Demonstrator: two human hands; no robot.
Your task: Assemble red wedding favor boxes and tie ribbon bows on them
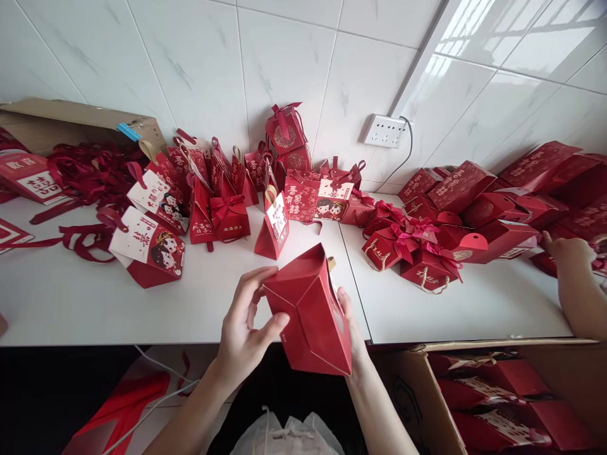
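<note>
I hold a red paper gift box (310, 313) over the front edge of the white table (213, 303), its folded bottom turned toward me. My left hand (246, 328) grips its left side, thumb pressed on the bottom flap and fingers curled over the upper edge. My right hand (351, 325) supports the right side from behind; mostly its fingers and wrist show. A small tan handle peeks out at the box's top.
Many finished red gift boxes with ribbons (222, 202) crowd the back of the table, more at the right (427, 246). Another person's hand (569, 259) reaches among them at the far right. An open carton (497, 398) with red boxes stands below. A wall socket (383, 131) is behind.
</note>
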